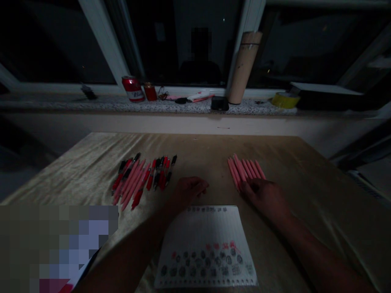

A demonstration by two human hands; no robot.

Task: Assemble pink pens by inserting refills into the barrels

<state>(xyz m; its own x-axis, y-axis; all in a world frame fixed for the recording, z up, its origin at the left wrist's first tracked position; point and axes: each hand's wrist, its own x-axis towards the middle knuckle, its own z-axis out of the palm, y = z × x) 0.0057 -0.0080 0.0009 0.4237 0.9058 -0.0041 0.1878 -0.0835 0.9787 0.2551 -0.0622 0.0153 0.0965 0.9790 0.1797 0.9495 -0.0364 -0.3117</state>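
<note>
On the right of the table, a row of pink pencils [242, 167] lies side by side, points away from me. My right hand [267, 197] is curled over their near ends, with its fingers closed there. Its grip is partly hidden. Left of it, my left hand [192, 189] hovers just beyond the notebook's top edge, fingers loosely bent and a little apart, with nothing visible in them. The spiral notebook page [207, 230] carries black scribbled marks and red writing. Further left is a group of more pink pencils [130, 185] among red and black pens [159, 173].
A granite windowsill [106, 102] runs behind the table [198, 148]. On it stand a red can [133, 89], a red jar [150, 92], a tall cardboard tube [245, 67], a small black object [219, 103] and a yellow tape roll [285, 100]. The lower left is pixelated.
</note>
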